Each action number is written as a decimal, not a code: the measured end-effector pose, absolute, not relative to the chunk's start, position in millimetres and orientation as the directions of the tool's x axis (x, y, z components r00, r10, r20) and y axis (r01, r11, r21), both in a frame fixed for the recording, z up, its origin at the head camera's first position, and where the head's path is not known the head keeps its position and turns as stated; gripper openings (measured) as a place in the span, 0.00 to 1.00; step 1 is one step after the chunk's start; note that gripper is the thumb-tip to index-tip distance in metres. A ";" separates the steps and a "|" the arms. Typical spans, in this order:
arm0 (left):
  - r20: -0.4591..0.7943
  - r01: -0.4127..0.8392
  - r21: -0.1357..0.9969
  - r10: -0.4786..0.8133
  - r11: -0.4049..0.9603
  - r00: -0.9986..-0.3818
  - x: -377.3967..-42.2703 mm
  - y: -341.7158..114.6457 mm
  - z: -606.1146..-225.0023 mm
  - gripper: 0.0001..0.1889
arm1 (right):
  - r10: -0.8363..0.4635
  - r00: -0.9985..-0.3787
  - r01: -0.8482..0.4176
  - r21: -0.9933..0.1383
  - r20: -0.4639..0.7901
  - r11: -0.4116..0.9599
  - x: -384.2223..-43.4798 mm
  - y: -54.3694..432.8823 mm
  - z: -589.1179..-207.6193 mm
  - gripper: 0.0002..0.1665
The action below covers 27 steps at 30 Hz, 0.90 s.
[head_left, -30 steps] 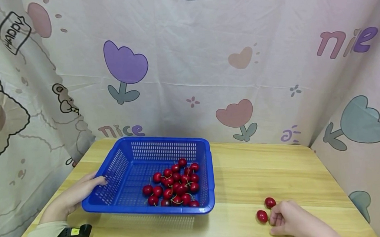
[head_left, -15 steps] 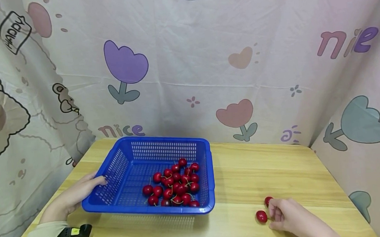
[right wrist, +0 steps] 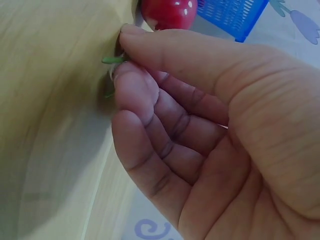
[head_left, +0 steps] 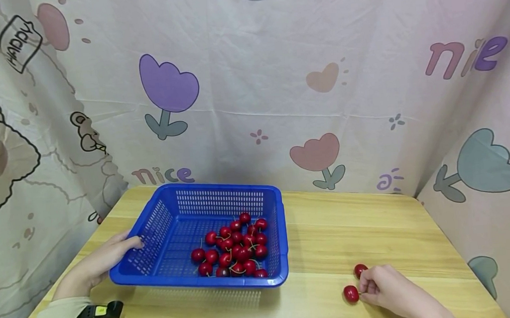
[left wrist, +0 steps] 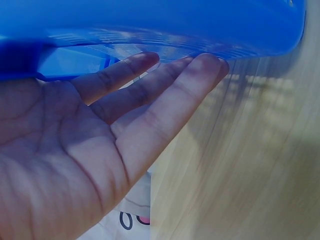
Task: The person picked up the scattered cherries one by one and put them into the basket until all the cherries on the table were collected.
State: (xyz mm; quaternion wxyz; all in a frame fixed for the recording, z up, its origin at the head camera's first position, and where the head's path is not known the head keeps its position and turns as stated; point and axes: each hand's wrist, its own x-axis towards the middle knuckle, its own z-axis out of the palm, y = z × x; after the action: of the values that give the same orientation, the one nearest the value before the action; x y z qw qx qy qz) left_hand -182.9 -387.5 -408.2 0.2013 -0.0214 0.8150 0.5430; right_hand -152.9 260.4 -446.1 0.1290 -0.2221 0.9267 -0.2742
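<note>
A blue perforated plastic basket (head_left: 193, 282) stands tilted at the left of the table, with many red cherries (head_left: 237, 252) gathered toward its right side. My left hand (head_left: 103, 261) grips its left wall, thumb over the rim; in the left wrist view the fingers (left wrist: 155, 120) reach beneath the basket's underside. Two cherries are out on the wood at right. With thumb and fingertips, my right hand (head_left: 389, 290) pinches the stem of the nearer cherry (head_left: 351, 293). The farther cherry (head_left: 360, 270) is partly behind those fingers. A green stem (right wrist: 112, 60) pokes out of the pinch in the right wrist view.
The light wooden table (head_left: 324, 233) runs back to a printed cloth (head_left: 249, 79) hung behind it and at both sides. A black strap device (head_left: 99, 312) with a yellow label sits on my left wrist.
My right hand has shifted slightly and closed its fingertips on the nearer cherry's stem. That cherry has moved a little toward me. Left hand and basket have stayed put.
</note>
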 end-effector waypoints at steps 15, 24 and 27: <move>-0.343 -0.245 0.882 0.191 0.403 -0.920 -183.4 -386.0 -409.2 0.38 | -0.509 -0.860 -0.403 -0.577 -0.026 0.711 -153.6 261.3 -431.0 0.07; -0.348 -0.249 0.878 0.188 0.408 -0.918 -183.6 -387.4 -409.4 0.39 | -0.530 -0.846 -0.472 -0.543 0.058 0.695 -159.0 252.7 -419.4 0.06; -0.347 -0.248 0.878 0.187 0.410 -0.919 -183.4 -387.8 -409.3 0.39 | -0.532 -0.843 -0.487 -0.528 0.077 0.696 -162.2 247.9 -412.4 0.05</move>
State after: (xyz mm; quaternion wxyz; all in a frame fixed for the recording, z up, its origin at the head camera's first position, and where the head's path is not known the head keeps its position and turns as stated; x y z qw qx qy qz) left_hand -183.4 -387.8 -409.3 0.2005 -0.0186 0.8155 0.5427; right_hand -162.2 247.9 -412.4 0.0407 -0.2770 0.9199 -0.2746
